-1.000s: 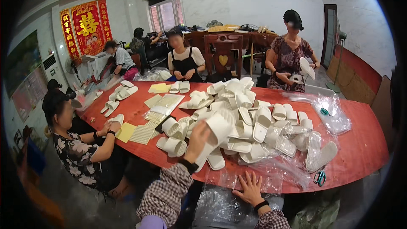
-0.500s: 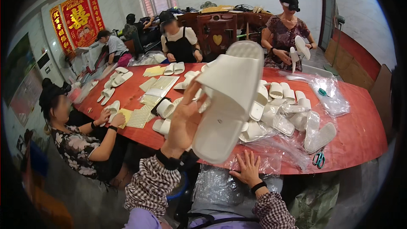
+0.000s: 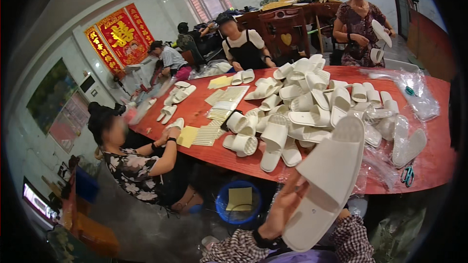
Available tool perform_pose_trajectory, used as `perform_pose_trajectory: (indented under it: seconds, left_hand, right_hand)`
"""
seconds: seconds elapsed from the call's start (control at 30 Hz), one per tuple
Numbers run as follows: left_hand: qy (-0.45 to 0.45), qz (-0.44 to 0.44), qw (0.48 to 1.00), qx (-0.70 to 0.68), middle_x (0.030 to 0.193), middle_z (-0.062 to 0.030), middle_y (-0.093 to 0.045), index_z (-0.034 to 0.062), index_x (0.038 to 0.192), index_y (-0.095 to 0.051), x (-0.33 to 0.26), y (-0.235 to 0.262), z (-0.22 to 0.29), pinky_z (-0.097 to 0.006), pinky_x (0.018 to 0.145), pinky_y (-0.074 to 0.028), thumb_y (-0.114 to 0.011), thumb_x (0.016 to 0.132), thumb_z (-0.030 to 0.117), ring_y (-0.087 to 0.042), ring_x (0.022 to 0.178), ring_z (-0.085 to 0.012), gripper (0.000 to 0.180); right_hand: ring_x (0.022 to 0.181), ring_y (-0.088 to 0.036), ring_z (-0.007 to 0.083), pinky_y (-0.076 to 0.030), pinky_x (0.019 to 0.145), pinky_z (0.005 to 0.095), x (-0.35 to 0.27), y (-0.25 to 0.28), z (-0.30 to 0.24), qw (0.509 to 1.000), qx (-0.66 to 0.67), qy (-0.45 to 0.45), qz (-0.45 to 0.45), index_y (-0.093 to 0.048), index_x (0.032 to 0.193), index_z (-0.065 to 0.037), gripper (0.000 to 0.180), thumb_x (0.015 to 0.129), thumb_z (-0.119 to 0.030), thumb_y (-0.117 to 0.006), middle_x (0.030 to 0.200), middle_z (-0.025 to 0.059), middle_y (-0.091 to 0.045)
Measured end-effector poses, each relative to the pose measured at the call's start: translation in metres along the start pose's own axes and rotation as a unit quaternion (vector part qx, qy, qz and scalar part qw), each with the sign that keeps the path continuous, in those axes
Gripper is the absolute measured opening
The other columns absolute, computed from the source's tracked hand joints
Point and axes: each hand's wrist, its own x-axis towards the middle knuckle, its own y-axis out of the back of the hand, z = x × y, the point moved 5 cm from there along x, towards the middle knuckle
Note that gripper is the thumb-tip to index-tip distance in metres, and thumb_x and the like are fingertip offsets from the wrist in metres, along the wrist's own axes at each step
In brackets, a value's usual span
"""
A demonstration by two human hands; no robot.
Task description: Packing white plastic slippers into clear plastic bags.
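My left hand [image 3: 285,209] is shut on the edge of a white slipper [image 3: 326,175], held sole-up and tilted just in front of the near edge of the red table [image 3: 438,160]. Of my right hand [image 3: 344,213] only a sliver shows behind the slipper's lower end, above its checked sleeve; its fingers are hidden. A large pile of white slippers [image 3: 312,102] covers the middle of the table beyond the held one.
Clear plastic bags [image 3: 419,97] and green-handled scissors [image 3: 407,175] lie at the table's right end. Yellow cards [image 3: 187,136] lie at the left. A blue bucket [image 3: 239,202] stands under the table. A seated person [image 3: 141,165] works at left; others sit and stand across.
My left hand picked a slipper from the pile, raised it close to the camera, then lowered it to the lower right. My right hand slid behind the slipper.
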Motion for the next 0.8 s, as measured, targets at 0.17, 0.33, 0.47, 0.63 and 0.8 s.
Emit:
perform_pose_trajectory:
  seconds: [0.17,0.33,0.47,0.63,0.8]
  left_hand:
    - [0.007,0.041,0.998,0.046,0.156,-0.0041,-0.022,0.0052,0.152,-0.022,-0.007,0.022,-0.043,-0.036,0.116,-0.023,-0.055,0.087,0.021,-0.024,0.143,-0.0221,0.074]
    - [0.008,-0.015,0.982,0.187,0.159,-0.0045,-0.013,-0.0022,0.149,-0.027,-0.003,0.063,-0.105,-0.032,0.116,-0.019,-0.044,0.095,0.008,-0.017,0.145,-0.0181,0.057]
    - [0.06,-0.003,0.967,0.248,0.157,-0.0062,-0.021,-0.004,0.147,-0.03,0.001,0.121,-0.146,-0.029,0.115,-0.021,-0.045,0.099,0.012,-0.021,0.144,-0.0168,0.052]
    - [0.075,0.031,0.966,0.246,0.155,-0.006,-0.028,-0.0043,0.144,-0.036,0.001,0.132,-0.146,-0.027,0.112,-0.025,-0.047,0.098,0.009,-0.029,0.14,-0.0162,0.049]
    - [0.096,0.084,0.966,0.227,0.156,-0.0047,-0.024,0.0034,0.148,-0.033,-0.001,0.142,-0.158,-0.029,0.111,-0.027,-0.052,0.097,0.013,-0.028,0.14,-0.0181,0.055]
  right_hand:
    - [0.129,-0.04,0.0416,-0.03,0.104,0.06,0.058,0.002,0.023,0.996,0.088,-0.012,-0.012,-0.05,0.135,-0.01,0.058,0.088,-0.043,-0.054,0.14,0.0192,-0.045]
    - [0.125,-0.044,0.0405,-0.034,0.102,0.0575,0.127,0.03,0.041,0.989,0.137,-0.04,-0.037,-0.051,0.134,-0.009,0.057,0.088,-0.042,-0.055,0.136,0.0187,-0.048]
    - [0.122,-0.047,0.0395,-0.036,0.1,0.0555,0.146,0.037,0.037,0.983,0.167,-0.07,-0.043,-0.051,0.134,-0.009,0.056,0.089,-0.041,-0.055,0.133,0.0182,-0.051]
    - [0.119,-0.051,0.0384,-0.04,0.098,0.053,0.244,0.077,0.011,0.971,0.214,-0.096,-0.053,-0.052,0.133,-0.008,0.054,0.089,-0.04,-0.055,0.129,0.0177,-0.054]
    - [0.115,-0.055,0.0372,-0.044,0.096,0.0505,0.345,0.125,0.012,0.959,0.252,-0.12,-0.055,-0.052,0.132,-0.008,0.053,0.09,-0.04,-0.055,0.126,0.0172,-0.057]
